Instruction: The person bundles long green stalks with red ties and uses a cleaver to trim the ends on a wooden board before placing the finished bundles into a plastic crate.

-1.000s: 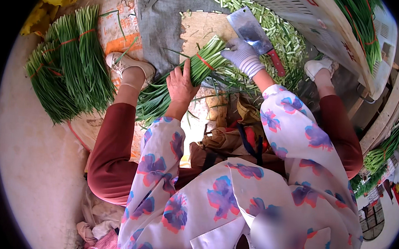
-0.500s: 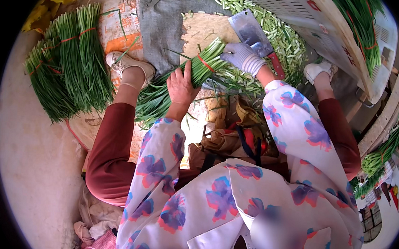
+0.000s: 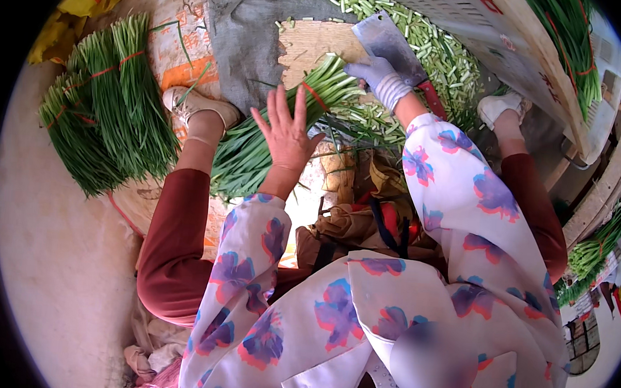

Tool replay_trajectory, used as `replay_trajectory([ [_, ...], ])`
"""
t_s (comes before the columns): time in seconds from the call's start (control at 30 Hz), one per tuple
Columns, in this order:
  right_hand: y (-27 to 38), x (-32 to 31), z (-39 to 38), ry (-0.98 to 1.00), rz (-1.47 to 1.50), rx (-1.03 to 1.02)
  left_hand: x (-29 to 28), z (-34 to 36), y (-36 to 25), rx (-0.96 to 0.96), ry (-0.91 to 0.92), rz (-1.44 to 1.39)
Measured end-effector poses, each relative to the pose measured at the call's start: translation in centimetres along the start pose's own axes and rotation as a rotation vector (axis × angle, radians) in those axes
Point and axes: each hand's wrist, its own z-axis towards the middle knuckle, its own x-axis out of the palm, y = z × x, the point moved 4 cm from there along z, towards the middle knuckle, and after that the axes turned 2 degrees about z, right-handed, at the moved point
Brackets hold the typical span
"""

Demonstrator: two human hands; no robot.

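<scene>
A bundle of green garlic chives (image 3: 240, 155) with a red band lies slanting in front of me. Its pale cut ends rest on the near edge of a worn wooden board (image 3: 306, 55). My left hand (image 3: 288, 137), bare, is spread over the leaves with fingers apart. At the stalk ends my right hand (image 3: 383, 81), in a grey-lilac glove, has finger and thumb stretched out and apart, with nothing visible between them. A cleaver (image 3: 389, 48) with a red handle lies beyond it; the handle passes beside my right wrist.
Chopped pale-green stalk pieces (image 3: 442, 70) heap along the right of the board. Several tied chive bundles (image 3: 110, 103) lie at left. A white plastic crate (image 3: 504, 49) leans at upper right, with more chives (image 3: 571, 53). My shoes flank the work spot; a grey cloth (image 3: 242, 33) lies under the board.
My left hand has lifted off the bundle, its fingers spreading. My right hand's fingers have opened out beside the stalk ends. The bundle has shifted slightly.
</scene>
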Motion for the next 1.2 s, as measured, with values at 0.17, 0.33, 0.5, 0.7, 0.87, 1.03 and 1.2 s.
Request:
replay_trajectory([
  [0.17,2.2,0.4,-2.9,-0.017,0.540,0.068,2.3,0.9,0.6,-0.095,0.055,0.041],
  [0.33,1.8,-5.8,-7.8,-0.456,-0.581,-0.097,2.6,4.3,4.7,-0.061,0.017,-0.041],
  [0.5,-2.1,-7.9,-9.4,-0.663,-1.230,-0.084,0.9,7.2,7.0,0.097,0.389,-0.422],
  [0.7,-1.6,-9.5,-6.4,-0.454,-1.132,0.092,5.9,5.9,9.0,-0.119,1.009,-0.924],
  [0.87,-2.1,-8.8,-8.0,-0.078,-0.156,0.149,8.0,3.6,12.4,-0.036,0.525,-0.651],
  [1.03,-0.2,-6.1,-9.9,-0.258,-0.714,-0.253,4.5,2.6,6.0,-0.089,0.113,-0.453],
  [1.2,1.6,-1.0,-12.0,-0.175,-1.073,-0.395,2.7,3.3,-1.9,-0.203,-0.052,-0.138],
])
